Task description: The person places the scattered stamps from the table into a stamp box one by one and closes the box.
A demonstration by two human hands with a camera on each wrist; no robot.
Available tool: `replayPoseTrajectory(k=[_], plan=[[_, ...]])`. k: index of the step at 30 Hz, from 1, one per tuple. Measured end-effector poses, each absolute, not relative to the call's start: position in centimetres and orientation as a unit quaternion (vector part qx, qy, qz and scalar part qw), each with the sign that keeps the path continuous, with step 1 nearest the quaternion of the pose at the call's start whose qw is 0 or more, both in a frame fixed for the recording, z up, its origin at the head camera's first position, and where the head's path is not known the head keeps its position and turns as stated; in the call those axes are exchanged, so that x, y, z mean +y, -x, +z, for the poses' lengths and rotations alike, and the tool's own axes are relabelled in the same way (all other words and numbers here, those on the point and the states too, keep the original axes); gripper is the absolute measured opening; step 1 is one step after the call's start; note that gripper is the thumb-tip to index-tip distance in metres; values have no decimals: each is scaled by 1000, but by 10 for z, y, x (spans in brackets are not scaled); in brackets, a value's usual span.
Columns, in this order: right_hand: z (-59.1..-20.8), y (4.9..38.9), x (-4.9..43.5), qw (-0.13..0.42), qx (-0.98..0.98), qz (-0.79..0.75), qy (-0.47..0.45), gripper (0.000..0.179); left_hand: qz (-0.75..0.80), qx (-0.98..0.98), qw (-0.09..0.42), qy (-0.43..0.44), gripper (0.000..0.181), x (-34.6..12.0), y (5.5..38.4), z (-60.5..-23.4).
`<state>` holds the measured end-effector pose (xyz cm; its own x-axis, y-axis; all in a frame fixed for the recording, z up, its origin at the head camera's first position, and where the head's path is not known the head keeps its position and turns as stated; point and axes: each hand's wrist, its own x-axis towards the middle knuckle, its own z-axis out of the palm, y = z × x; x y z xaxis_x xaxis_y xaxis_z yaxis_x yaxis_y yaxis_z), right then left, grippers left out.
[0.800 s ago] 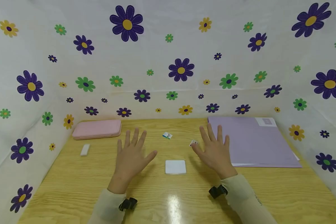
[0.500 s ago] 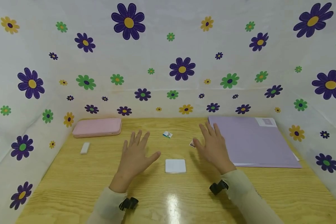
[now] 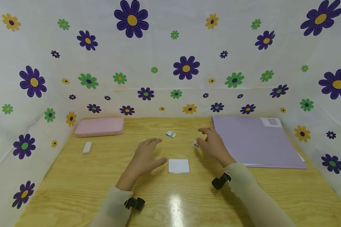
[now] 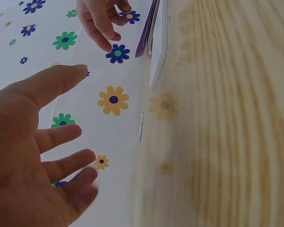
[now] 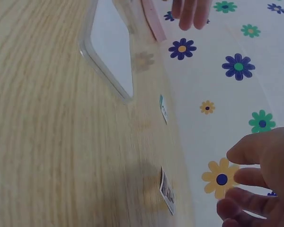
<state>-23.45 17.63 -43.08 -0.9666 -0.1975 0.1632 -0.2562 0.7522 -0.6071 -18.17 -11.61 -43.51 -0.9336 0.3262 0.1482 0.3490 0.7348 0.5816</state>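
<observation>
My left hand [image 3: 144,158] hovers left of a small flat white rectangular case [image 3: 178,166], fingers relaxed and thumb pointing at it. In the right wrist view the case [image 5: 111,42] shows a clear edge. My right hand [image 3: 213,143] hangs loosely bent over a small printed paper piece [image 3: 196,144], partly covering it in the head view. The right wrist view shows that paper piece [image 5: 167,190] lying on the table below the fingers. A second small piece, white with blue and green [image 3: 170,134], lies farther back between the hands. Both hands hold nothing.
A pink pencil case [image 3: 100,127] lies at the back left, with a white eraser-like block [image 3: 87,147] in front of it. At the right lies a purple folder [image 3: 253,142] with white sheets. A flower-printed white cloth [image 3: 159,41] surrounds the wooden table [image 3: 74,189].
Both hands, spread flat before, have turned inward with the fingers bending. The left hand has moved right toward the white case. The things on the table have not moved.
</observation>
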Motion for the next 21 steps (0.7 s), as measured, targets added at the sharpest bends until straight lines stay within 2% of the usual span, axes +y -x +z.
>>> replayPoseTrajectory(k=[8, 15, 21], plan=[[-436, 244, 179, -17, -923, 369, -109, 35, -381, -900, -104, 184, 79, -114, 187, -441], [-442, 252, 183, -55, -921, 379, -71, 32, -395, -891, -124, 186, 74, -113, 191, -443], [-443, 253, 182, -55, -929, 363, -43, 28, -398, -884, -147, 194, 69, -110, 196, -444]])
